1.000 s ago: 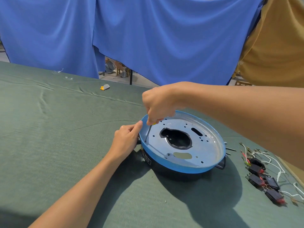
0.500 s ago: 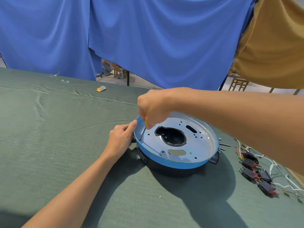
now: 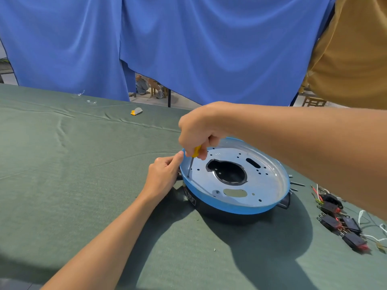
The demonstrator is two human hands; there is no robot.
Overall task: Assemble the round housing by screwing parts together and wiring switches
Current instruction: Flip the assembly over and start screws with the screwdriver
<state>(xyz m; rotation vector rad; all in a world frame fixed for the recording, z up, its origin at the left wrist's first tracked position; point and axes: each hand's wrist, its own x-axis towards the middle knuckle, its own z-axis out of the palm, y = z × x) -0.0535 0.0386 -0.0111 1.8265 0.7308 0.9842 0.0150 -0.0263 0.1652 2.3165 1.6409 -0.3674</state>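
The round housing (image 3: 234, 204) sits on the green cloth, a black body with a blue-rimmed silver metal plate on top that has a large central hole. My right hand (image 3: 199, 132) grips a yellow-handled screwdriver (image 3: 193, 159) whose tip stands on the plate near its left rim. My left hand (image 3: 164, 174) rests against the housing's left edge, thumb touching the blue rim. Several black switches with red parts and wires (image 3: 339, 222) lie to the right of the housing.
Loose screws (image 3: 296, 183) lie by the housing's right side. A small yellow and grey object (image 3: 136, 111) lies far back on the green table cloth (image 3: 62, 185). Blue curtains hang behind the table, a tan one at the right.
The view has shifted slightly. My right hand has turned a little on the screwdriver, showing more of the yellow handle. My left hand stays at the rim.
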